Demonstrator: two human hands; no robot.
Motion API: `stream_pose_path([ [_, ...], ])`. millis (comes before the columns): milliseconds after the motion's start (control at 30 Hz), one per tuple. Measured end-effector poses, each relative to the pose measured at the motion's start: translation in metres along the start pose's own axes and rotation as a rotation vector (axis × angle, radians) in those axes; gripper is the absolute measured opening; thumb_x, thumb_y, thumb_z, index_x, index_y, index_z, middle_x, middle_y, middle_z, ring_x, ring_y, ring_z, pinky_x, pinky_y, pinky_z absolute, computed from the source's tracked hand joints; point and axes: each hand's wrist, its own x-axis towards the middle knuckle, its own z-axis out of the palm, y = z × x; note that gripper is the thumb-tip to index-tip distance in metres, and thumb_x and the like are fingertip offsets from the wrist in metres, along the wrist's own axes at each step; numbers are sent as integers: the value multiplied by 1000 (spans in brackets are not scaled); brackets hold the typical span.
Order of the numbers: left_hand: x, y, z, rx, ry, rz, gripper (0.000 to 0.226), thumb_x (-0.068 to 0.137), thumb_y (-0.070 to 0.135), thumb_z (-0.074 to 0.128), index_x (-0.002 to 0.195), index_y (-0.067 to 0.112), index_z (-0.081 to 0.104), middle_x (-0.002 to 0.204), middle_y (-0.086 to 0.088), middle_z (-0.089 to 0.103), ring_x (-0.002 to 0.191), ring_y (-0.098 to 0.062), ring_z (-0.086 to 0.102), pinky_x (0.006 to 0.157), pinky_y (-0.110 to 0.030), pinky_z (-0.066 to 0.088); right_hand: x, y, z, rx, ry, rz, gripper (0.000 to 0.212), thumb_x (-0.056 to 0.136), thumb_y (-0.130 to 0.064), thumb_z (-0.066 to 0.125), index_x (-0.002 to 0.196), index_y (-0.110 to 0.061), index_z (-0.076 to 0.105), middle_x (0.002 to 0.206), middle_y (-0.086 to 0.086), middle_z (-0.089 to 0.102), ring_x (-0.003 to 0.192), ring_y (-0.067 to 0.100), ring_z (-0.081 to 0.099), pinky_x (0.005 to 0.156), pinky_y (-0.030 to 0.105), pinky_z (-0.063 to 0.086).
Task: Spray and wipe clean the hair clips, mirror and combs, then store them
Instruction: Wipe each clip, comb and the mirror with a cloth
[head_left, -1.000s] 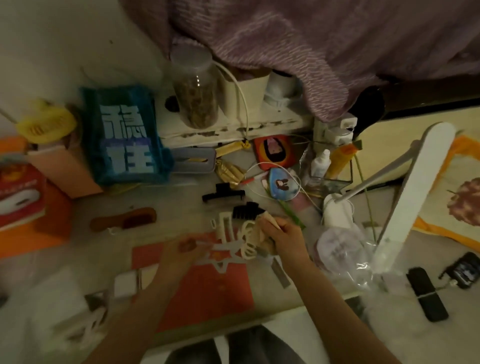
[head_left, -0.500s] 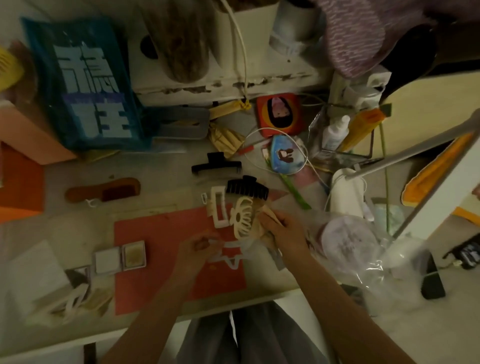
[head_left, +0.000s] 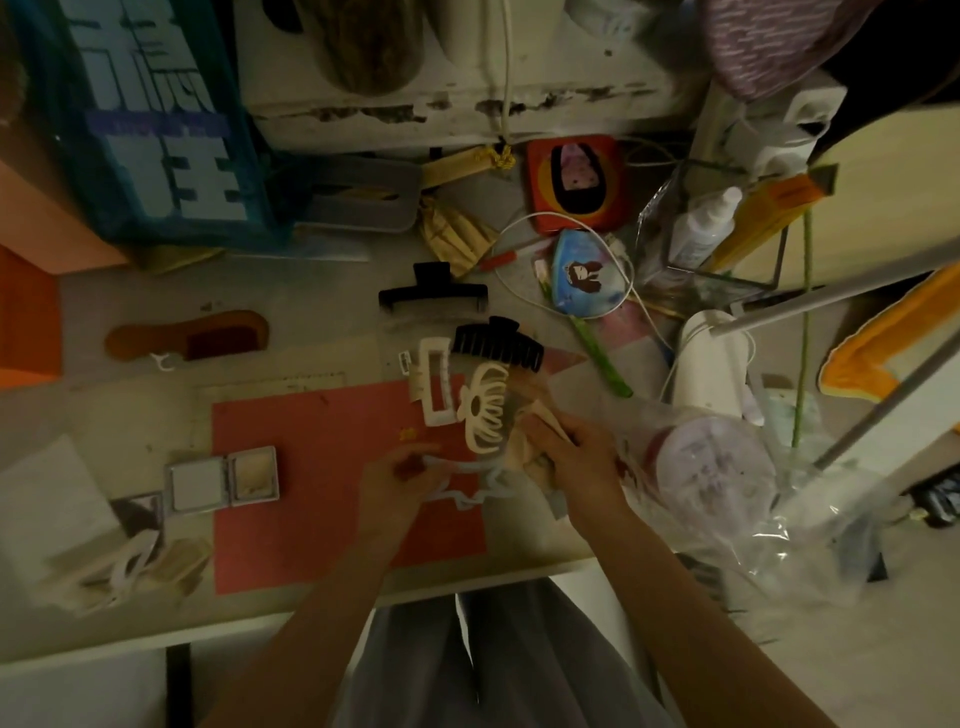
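Since a moment ago, hardly anything is shifting on the desk (head_left: 130, 415). Right hand (head_left: 576, 457) is gripping the cloth (head_left: 524, 441); left hand (head_left: 400, 473) is pinching a pale clip (head_left: 467, 480) over the red mat (head_left: 311, 467). Wiping should reach between teeth.

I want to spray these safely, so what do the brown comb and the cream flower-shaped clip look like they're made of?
The brown comb looks like matte wood, though dim light leaves it uncertain. The cream flower clip looks like smooth moulded plastic, with thin looped prongs.
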Motion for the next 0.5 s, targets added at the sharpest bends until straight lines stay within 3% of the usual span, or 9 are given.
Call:
stream_pose_path([
  [167,5,-10,2,107,40,47,18,83,16,69,100,22,66,89,17,59,81,-1,58,66,-14,45,3,2,-2,-20,-13,-17,23,89,-19,63,96,3,67,71,5,63,54,3,58,51,12,46],
  [300,6,-14,5,194,102,100,21,81,16,71,101,19,66,97,5,61,80,-5,56,67,-15,44,2,2,-2,4,-43,-17,23,88,-17,63,96,4,67,72,7,64,56,7,59,52,15,47],
  [500,1,-13,2,91,127,102,25,79,20,73,103,18,66,100,-2,65,88,-18,63,78,-40,56,-5,-3,1,19,-61,-38,13,87,-16,64,95,-6,68,78,2,68,62,2,64,58,16,51],
])
